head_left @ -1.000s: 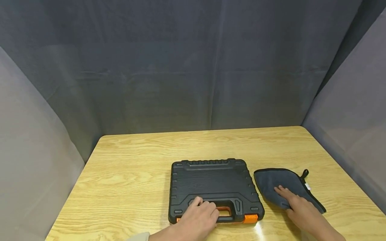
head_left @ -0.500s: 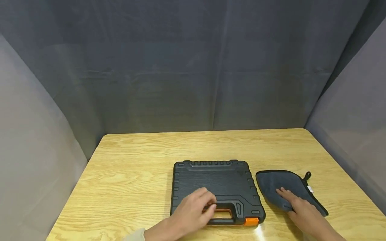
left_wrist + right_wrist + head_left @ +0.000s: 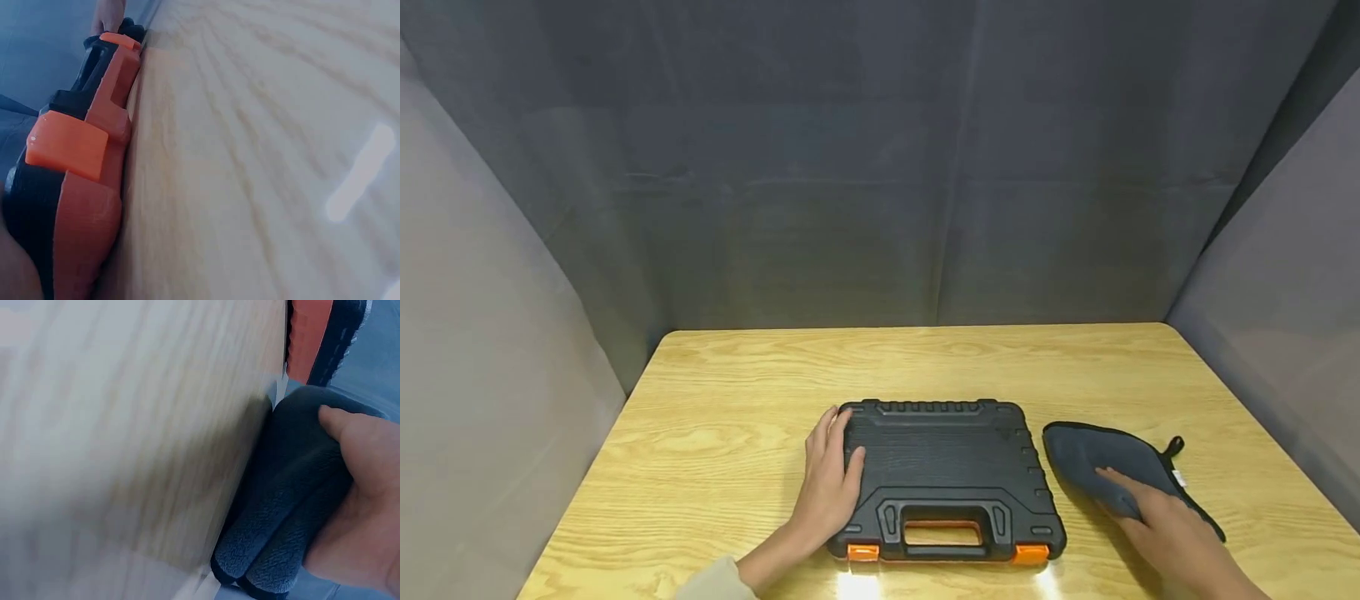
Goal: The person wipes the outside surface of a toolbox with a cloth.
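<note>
A black plastic carrying case with an orange lower half lies flat on the wooden table, its handle and two orange latches facing the person. Along its left side lies my left hand, fingers extended at the edge and thumb on the lid. My right hand pinches a dark blue plush cloth with black trim, which lies to the right of the case. The right wrist view shows the thumb pressing the folded cloth; the other fingers are hidden behind it.
The wooden table extends around both things. A dark grey curtain hangs behind its back edge, and pale panels stand on either side. The cloth's hanging loop points toward the back right.
My left hand has left the case's handle and moved to its left edge, fingers now extended. My right hand, flat on the cloth before, now bunches it slightly. The view shifts a little.
</note>
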The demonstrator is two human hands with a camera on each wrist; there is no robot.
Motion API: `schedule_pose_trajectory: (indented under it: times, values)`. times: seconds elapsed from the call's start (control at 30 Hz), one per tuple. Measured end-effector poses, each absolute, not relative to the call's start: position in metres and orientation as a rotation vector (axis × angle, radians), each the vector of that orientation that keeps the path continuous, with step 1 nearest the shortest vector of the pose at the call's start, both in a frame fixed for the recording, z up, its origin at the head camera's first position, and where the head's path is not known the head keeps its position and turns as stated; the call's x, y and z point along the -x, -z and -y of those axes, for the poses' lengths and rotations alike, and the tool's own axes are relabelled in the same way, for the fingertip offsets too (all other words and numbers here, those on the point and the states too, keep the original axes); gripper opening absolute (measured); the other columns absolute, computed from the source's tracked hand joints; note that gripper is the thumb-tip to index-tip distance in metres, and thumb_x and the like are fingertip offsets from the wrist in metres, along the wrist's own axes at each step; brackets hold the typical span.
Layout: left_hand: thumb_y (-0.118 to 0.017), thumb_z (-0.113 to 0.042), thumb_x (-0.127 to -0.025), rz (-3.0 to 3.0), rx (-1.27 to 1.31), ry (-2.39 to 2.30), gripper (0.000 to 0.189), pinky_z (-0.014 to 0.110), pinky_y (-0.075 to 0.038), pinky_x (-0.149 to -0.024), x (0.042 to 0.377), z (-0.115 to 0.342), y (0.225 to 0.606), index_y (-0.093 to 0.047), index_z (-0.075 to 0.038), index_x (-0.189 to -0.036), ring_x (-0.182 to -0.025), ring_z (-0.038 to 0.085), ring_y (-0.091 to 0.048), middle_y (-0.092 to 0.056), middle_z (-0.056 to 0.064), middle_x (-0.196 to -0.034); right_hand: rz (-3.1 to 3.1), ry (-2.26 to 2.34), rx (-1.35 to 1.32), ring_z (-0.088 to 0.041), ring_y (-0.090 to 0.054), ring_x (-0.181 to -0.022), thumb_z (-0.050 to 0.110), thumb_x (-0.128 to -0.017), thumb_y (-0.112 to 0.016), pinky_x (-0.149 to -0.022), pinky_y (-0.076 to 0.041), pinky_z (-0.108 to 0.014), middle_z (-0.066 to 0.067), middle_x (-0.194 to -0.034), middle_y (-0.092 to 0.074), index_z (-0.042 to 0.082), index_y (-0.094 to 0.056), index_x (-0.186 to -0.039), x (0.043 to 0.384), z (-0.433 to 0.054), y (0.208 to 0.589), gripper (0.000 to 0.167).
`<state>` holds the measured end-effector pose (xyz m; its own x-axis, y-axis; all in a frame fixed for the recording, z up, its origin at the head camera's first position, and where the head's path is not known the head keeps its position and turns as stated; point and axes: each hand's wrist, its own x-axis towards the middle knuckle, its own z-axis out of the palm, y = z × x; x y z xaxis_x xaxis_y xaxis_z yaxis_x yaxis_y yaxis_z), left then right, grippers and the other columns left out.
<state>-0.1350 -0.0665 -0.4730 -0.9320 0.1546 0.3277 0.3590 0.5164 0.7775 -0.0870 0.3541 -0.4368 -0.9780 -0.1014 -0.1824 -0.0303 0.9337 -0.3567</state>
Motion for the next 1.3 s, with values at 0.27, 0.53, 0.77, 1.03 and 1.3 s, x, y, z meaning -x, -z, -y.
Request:
schedule_pose_trajectory:
  times: [0.27,0.53,0.77,1.03,1.3]
  values:
    - [-0.032,-0.012,-0.109,2.553,0.246,1.784,0.056,0.054,-0.014,-0.118,0.137,0.062,0.477,-0.008,0.006,-0.157,-0.148,0.038,-0.013,-0.012,0.026,-0.161,-3.061,0.644,0.144,-0.055,-0.055,-0.113,0.021,-0.102,-0.059,-0.085,-0.049,-0.065,-0.031,-0.124,-0.061,-0.006,-0.057,-0.134,0.088,-0.347,0.423,0.042]
    - [-0.034,-0.014,-0.110,2.557,0.195,1.797,0.054,0.054,-0.016,-0.118,0.137,0.059,0.478,-0.015,0.006,-0.156,-0.147,0.039,-0.016,-0.018,0.026,-0.161,-3.131,0.808,0.170,-0.049,-0.062,-0.107,0.027,-0.105,-0.054,-0.083,-0.052,-0.062,-0.028,-0.117,-0.066,-0.007,-0.061,-0.129,0.103,-0.309,0.398,0.042]
    - [-0.034,-0.015,-0.110,2.544,0.177,1.835,0.054,0.055,-0.017,-0.117,0.136,0.056,0.477,-0.016,0.006,-0.156,-0.147,0.039,-0.017,-0.019,0.026,-0.160,-3.106,0.983,-0.003,-0.040,-0.066,-0.091,0.037,-0.104,-0.054,-0.071,-0.054,-0.051,-0.022,-0.099,-0.070,-0.010,-0.066,-0.120,0.116,-0.276,0.379,0.051]
    - [-0.031,-0.017,-0.110,2.520,0.068,1.873,0.052,0.055,-0.017,-0.117,0.134,0.057,0.480,-0.019,0.007,-0.155,-0.146,0.040,-0.019,-0.023,0.026,-0.159,-3.043,1.167,0.236,-0.027,-0.061,-0.086,0.030,-0.104,-0.055,-0.071,-0.049,-0.042,-0.014,-0.098,-0.068,-0.002,-0.067,-0.118,0.130,-0.228,0.377,0.037]
    - [-0.033,-0.016,-0.110,2.504,0.075,1.855,0.051,0.055,-0.020,-0.116,0.135,0.059,0.481,-0.023,0.007,-0.155,-0.145,0.040,-0.022,-0.027,0.026,-0.157,-2.931,1.239,0.494,-0.043,-0.032,-0.141,0.028,-0.105,-0.054,-0.107,-0.030,-0.069,-0.020,-0.149,-0.046,0.006,-0.046,-0.150,0.146,-0.170,0.385,0.050]
